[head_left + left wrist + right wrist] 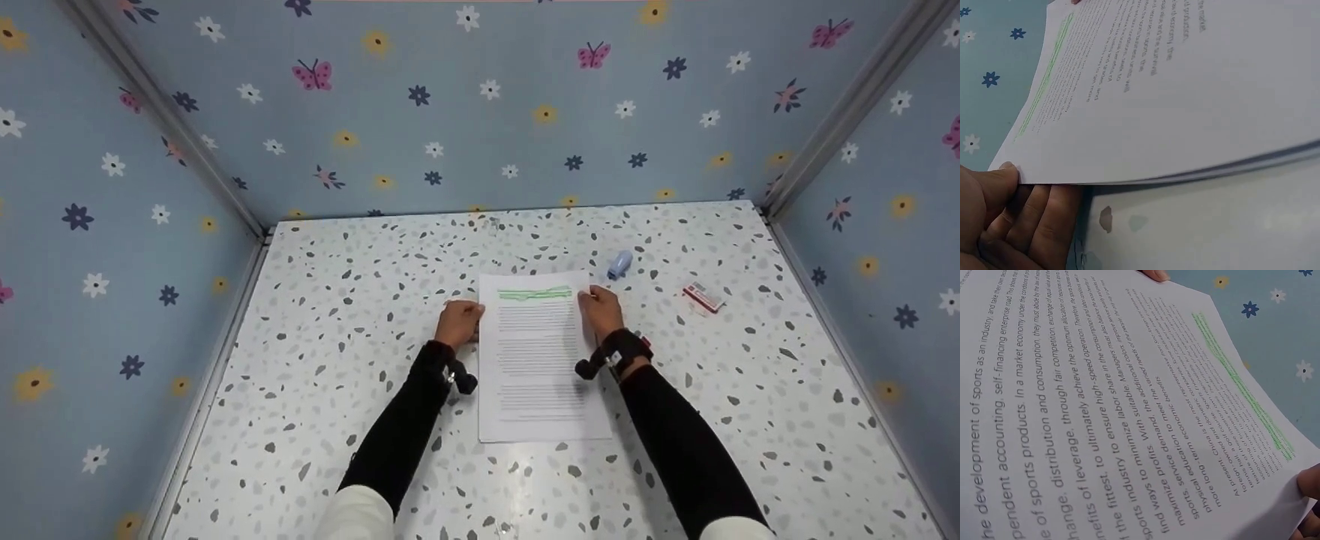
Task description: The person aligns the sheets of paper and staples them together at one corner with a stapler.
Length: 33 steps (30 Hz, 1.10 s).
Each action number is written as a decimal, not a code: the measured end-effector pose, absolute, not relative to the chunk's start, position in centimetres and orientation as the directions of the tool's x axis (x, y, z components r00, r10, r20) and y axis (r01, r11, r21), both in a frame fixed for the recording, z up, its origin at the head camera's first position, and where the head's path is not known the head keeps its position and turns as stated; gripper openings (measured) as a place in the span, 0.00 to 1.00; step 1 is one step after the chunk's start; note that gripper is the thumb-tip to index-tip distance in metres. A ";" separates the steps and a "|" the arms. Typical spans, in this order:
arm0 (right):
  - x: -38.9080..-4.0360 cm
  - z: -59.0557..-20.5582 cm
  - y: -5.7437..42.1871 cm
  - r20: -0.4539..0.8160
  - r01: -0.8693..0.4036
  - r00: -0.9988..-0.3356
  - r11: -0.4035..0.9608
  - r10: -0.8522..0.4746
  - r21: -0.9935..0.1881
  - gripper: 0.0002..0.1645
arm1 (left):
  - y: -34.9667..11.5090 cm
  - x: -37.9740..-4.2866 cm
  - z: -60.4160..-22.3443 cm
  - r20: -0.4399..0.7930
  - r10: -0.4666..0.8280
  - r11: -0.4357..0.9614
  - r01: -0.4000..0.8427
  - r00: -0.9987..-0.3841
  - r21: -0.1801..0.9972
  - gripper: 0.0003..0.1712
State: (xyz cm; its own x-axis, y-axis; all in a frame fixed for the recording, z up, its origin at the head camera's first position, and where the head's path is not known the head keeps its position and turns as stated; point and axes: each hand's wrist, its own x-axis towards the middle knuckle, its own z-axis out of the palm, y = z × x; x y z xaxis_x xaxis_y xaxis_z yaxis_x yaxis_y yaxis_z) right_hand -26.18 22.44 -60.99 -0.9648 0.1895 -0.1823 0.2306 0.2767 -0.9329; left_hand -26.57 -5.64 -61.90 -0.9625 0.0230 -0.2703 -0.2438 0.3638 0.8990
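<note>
A small stack of printed paper sheets (534, 360) is held between both hands, its top page marked with green highlighter lines near the upper edge. My left hand (459, 322) pinches the left edge, thumb on top and fingers beneath, as the left wrist view shows. On the opposite side my right hand (602, 311) grips the right edge near the upper corner; only its thumb and part of its fingers show in the right wrist view. Along the edge in the left wrist view, the layered sheets (1185, 174) are slightly parted and bowed.
A small light-blue rounded object (620, 265) with a dark end lies beyond my right hand. Farther right is a small red-and-white box (704, 298). The speckled white table (337, 285) is bordered by blue flowered panels (480, 112) at the back and sides.
</note>
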 end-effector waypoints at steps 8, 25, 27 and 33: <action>-26.0 -61.5 23.1 -0.137 0.188 -0.972 0.272 0.193 -0.944 0.15 | -4.3 -28.0 -60.6 -0.181 -0.034 0.420 -0.178 -0.983 0.890 0.25; -25.5 -62.4 21.6 -0.116 0.155 -0.974 0.200 0.196 -0.967 0.18 | -0.2 -30.9 -59.2 0.065 0.252 0.751 0.237 -0.966 0.616 0.20; -25.5 -62.3 21.6 -0.111 0.153 -0.974 0.212 0.198 -0.965 0.18 | 0.3 -31.0 -59.2 0.039 0.280 0.774 0.249 -0.959 0.582 0.18; -25.5 -61.9 22.0 -0.105 0.153 -0.975 0.248 0.194 -0.957 0.18 | 1.1 -31.6 -59.5 0.028 0.294 0.779 0.256 -0.955 0.573 0.13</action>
State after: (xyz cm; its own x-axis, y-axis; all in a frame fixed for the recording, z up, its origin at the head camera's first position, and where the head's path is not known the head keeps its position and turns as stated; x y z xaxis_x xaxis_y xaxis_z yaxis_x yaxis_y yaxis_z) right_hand -25.48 21.96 -61.89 -0.9753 0.1943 -0.1053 0.1527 0.2477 -0.9567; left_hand -31.56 1.12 -59.47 -0.9554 0.2939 0.0280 0.2563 0.7786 0.5728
